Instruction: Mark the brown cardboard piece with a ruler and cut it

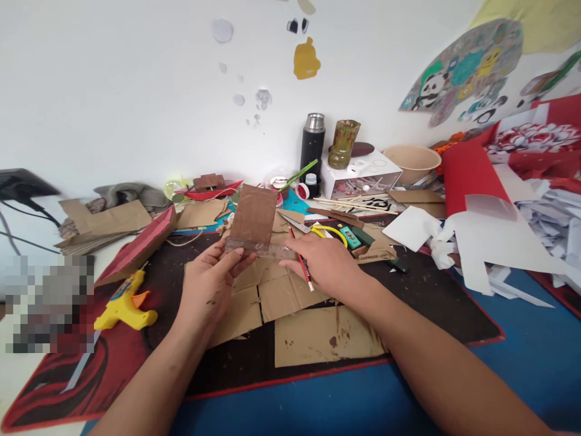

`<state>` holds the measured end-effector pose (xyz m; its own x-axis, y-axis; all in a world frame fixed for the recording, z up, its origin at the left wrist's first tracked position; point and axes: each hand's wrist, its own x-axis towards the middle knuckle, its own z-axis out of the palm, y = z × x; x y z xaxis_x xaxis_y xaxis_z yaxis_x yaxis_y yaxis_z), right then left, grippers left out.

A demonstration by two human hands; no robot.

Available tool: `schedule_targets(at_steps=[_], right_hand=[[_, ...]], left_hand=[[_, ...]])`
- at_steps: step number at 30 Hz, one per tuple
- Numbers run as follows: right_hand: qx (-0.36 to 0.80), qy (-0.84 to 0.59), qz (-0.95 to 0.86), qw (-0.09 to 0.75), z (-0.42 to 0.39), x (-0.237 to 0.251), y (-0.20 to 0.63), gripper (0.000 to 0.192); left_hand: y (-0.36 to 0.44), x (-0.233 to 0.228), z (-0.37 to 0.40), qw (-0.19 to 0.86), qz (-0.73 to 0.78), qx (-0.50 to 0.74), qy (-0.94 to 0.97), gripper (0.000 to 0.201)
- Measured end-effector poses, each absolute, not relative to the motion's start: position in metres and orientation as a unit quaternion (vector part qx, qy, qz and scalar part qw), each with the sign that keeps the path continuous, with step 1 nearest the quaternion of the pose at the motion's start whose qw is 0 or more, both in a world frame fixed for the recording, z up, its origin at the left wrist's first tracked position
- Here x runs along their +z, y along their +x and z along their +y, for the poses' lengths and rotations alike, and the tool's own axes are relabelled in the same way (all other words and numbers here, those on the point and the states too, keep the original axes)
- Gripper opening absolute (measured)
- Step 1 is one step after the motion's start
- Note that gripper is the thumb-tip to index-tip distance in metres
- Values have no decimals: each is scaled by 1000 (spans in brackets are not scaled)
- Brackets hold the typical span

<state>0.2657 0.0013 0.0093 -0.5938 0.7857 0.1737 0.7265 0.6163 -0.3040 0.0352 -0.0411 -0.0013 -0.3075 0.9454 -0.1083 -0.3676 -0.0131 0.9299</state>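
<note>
A brown-painted cardboard piece (253, 212) stands tilted up in front of me, with a clear ruler (267, 249) across its lower edge. My left hand (211, 272) is closed on the ruler's left end, thumb in front, at the cardboard's lower left corner. The ruler's other end is pinched by my right hand (320, 260), which also has a red and black pencil (305, 266) between its fingers, white end pointing down. Below both hands lie flat pieces of plain cardboard (329, 336), some stained brown. Scissors with yellow handles (329, 231) rest just beyond my right hand.
On the left are a yellow glue gun (127, 303) and a red-lined cardboard tray (140, 245). A black flask (313, 145), a green vase (344, 145) and a white box (361, 175) stand at the back. Paper scraps (554, 212) pile up on the right.
</note>
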Motion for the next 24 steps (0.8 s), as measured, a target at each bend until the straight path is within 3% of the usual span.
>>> schedule_targets(at_steps=[24], right_hand=[[91,-439,-886,113,-2,15,263,36]], left_hand=[[37,2,-42,503,492,648,290,36]])
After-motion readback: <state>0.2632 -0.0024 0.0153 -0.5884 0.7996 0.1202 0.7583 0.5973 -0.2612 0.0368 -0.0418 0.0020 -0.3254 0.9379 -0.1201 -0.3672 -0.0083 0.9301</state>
